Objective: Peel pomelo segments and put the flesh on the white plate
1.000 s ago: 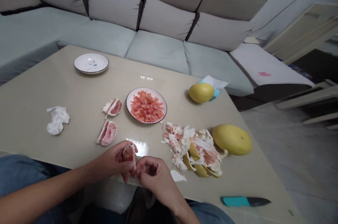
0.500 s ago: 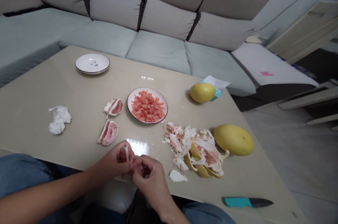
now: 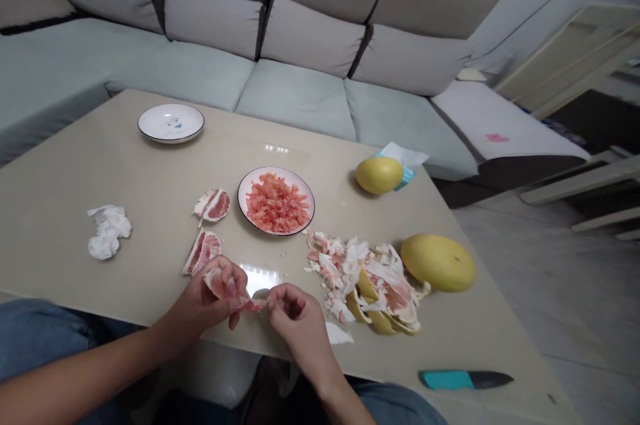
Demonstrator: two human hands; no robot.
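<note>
My left hand (image 3: 215,298) is closed around a pomelo segment (image 3: 217,283), whose pale skin shows between the fingers. Close beside it, my right hand (image 3: 297,318) pinches the end of a thin strip of membrane (image 3: 261,305) stretched between the two hands. Two chunks of peeled pink pomelo, a nearer one (image 3: 204,251) and a farther one (image 3: 214,205), lie just beyond my left hand. Ahead of both hands sits a round plate (image 3: 242,201) heaped with pink pomelo flesh (image 3: 277,205).
Right of the hands lies a pile of peel and membrane (image 3: 370,285) against a whole pomelo (image 3: 439,263). Another pomelo (image 3: 379,175) stands by a tissue pack (image 3: 407,175). A turquoise-handled knife (image 3: 465,379) is near the front edge. Farther left are crumpled tissue (image 3: 109,231) and a white plate (image 3: 171,123).
My hands have drawn apart, the right one shifting slightly right. A strip of membrane now shows between them. The left hand has turned, exposing more of the segment.
</note>
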